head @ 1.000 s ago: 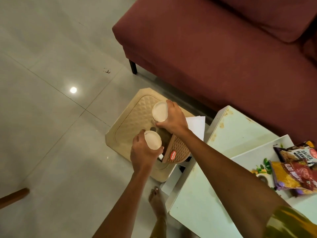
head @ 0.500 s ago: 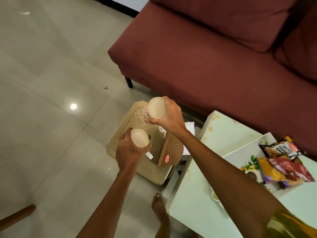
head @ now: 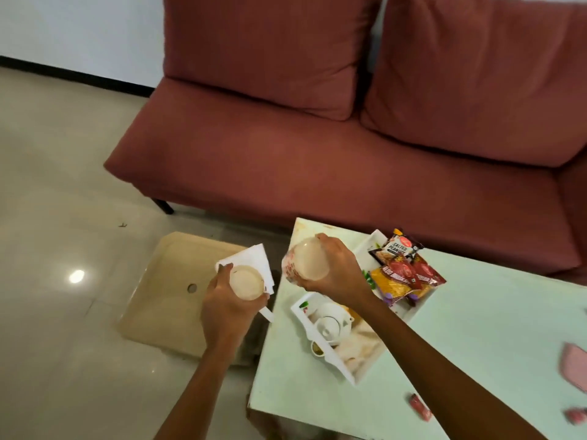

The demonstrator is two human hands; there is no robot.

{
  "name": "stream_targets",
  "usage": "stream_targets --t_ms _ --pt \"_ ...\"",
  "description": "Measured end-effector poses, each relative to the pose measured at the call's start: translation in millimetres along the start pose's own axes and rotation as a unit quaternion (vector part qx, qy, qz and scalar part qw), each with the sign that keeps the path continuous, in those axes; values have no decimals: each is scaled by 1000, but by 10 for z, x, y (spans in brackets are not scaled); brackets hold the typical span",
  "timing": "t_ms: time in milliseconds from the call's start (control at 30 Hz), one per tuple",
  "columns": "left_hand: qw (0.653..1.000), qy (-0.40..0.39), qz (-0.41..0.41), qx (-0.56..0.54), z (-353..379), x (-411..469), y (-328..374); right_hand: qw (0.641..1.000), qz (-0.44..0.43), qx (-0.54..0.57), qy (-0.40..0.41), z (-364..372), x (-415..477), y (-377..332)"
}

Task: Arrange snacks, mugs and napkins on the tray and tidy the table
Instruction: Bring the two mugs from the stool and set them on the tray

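My left hand (head: 222,309) grips a pale mug (head: 246,282) above the beige stool (head: 165,287), over white napkins (head: 251,258). My right hand (head: 336,271) holds a second, patterned mug (head: 305,262) over the table's left end, just left of the white tray (head: 330,354). On the tray sit a white teapot (head: 330,322) and several snack packets (head: 403,271). Both mugs are seen from above, rims toward me.
A pale green table (head: 476,344) fills the lower right, with small pink wrappers (head: 419,406) near its front edge and a pink item (head: 575,366) at the right edge. A maroon sofa (head: 317,154) stands behind. Tiled floor (head: 63,185) lies to the left.
Both hands have lifted the mugs off the stool and carried them right, toward the table; the right mug now hangs over the table edge. The view has swung up and right.
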State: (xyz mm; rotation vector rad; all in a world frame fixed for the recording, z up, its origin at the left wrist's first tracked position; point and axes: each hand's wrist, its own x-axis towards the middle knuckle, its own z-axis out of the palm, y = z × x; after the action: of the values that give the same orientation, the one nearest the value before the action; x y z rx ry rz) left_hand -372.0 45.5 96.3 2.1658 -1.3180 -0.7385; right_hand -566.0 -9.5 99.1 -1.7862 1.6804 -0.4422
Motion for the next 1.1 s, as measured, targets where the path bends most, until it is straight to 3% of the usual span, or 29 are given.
stream_targets --t_ms 233,533,867,1100 --pt "998 -56 7 -1 814 -506 405 999 40 -7 -29 -463 -602 1226" --pt "997 -70 13 27 1687 -789 331 968 -28 -135 -210 -337 -578 2384" --pt "996 -81 20 40 2119 -713 202 907 -147 -269 -288 -72 -292 2794" --pt "998 -50 -31 27 2297 -631 269 905 -155 -270 -289 -82 -335 2863"
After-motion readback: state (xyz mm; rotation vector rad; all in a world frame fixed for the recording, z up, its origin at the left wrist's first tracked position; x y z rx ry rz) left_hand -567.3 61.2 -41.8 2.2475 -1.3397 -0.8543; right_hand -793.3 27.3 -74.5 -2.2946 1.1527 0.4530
